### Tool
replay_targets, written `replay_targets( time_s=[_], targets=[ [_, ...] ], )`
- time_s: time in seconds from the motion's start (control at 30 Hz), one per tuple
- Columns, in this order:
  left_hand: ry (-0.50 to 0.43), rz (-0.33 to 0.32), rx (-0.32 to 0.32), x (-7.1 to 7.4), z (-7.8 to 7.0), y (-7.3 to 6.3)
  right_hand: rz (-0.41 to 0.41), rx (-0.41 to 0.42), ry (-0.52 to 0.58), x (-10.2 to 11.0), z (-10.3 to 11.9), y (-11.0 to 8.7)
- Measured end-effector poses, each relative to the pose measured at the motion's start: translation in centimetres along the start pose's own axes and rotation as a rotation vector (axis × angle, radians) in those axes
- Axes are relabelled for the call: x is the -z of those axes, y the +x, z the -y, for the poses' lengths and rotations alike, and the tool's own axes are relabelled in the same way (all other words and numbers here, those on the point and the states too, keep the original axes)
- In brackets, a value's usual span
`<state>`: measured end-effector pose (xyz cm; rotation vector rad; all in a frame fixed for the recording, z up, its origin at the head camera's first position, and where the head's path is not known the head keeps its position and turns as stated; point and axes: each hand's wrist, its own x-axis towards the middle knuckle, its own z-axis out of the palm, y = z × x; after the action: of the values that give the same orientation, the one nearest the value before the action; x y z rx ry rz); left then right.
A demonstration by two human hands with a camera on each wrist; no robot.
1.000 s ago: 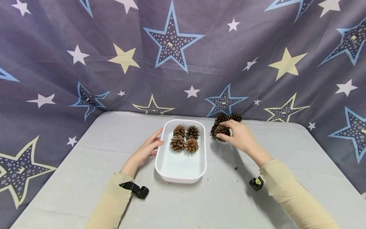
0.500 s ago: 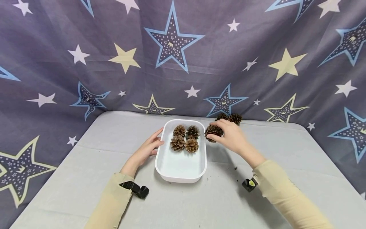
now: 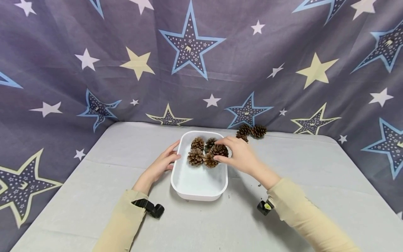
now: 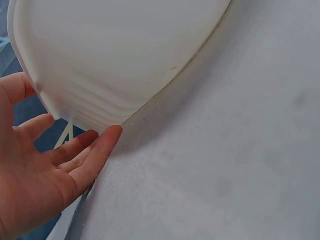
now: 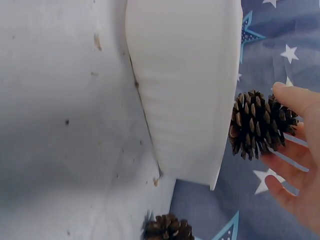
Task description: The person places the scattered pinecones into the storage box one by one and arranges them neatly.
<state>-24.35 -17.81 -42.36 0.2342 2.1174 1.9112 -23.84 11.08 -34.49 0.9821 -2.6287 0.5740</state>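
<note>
A white rectangular tub stands on the table with several brown pine cones grouped toward its far end. My left hand touches the tub's left side, its fingers fairly straight along the wall, as the left wrist view also shows the hand against the tub. Over the tub's right rim, my right hand pinches a pine cone between thumb and fingers. In the right wrist view this pine cone appears above the rim level, partly hidden by the tub wall.
Several more pine cones lie at the table's back edge, right of the tub. Small dark crumbs are scattered on the grey tablecloth. A star-patterned cloth hangs behind the table.
My right hand has moved left from the pile at the back, carrying a pine cone over the tub's right rim. The left hand and the tub stay in place.
</note>
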Motion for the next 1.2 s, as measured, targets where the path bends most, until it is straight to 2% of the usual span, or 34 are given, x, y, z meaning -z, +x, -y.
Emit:
replay_targets(
  time_s=[0.27, 0.47, 0.7, 0.97, 1.2],
  targets=[
    [-0.004, 0.003, -0.001, 0.1, 0.0, 0.1, 0.021, 0.069, 0.014, -0.8, 1.5, 0.4],
    [-0.006, 0.011, -0.003, 0.1, 0.1, 0.0, 0.064, 0.082, -0.005, -1.8, 2.7, 0.4],
    [-0.014, 0.011, -0.003, 0.0, -0.1, 0.0, 0.072, 0.139, -0.047, -2.6, 3.6, 0.9],
    [0.029, 0.028, -0.068, 0.1, 0.1, -0.1, 0.078, 0.184, -0.025, -3.4, 4.5, 1.0],
    [0.009, 0.011, -0.009, 0.1, 0.0, 0.0, 0.126, 0.209, 0.001, -4.6, 5.0, 1.2]
  ],
)
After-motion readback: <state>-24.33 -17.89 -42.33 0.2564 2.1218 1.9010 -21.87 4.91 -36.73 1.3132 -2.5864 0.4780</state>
